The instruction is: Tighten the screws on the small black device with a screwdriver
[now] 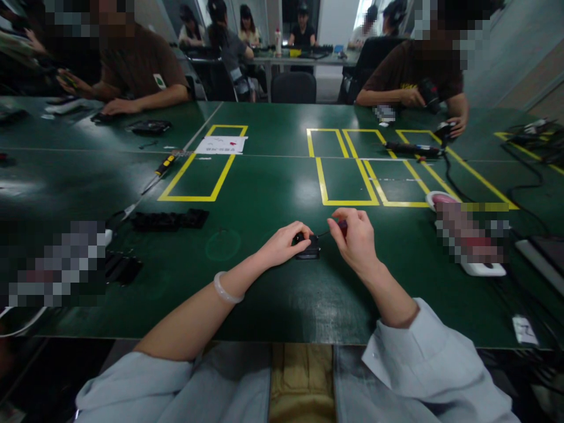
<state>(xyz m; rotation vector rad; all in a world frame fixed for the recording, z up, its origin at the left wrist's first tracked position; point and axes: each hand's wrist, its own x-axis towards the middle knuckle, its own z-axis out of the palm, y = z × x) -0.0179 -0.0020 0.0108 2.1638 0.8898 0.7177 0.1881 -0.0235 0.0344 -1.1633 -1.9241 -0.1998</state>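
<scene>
Room: green table (268, 182) foreground, patchy glare (324, 296) on surface.
Black chair (293, 88) at far edge; far table (264, 60) behind; grey wall (497, 70) right.

A small black block (310, 249) (partly hidden) sits on the green table (273, 311), a thin-shafted tool (342, 225) pointing toward it.

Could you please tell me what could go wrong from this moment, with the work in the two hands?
1. The thin tool in the right hand points toward the left hand; if it slips, it might poke that hand.
2. The small black part seems steadied only by the left hand on the green table, so it could slide or turn under a push.
</scene>
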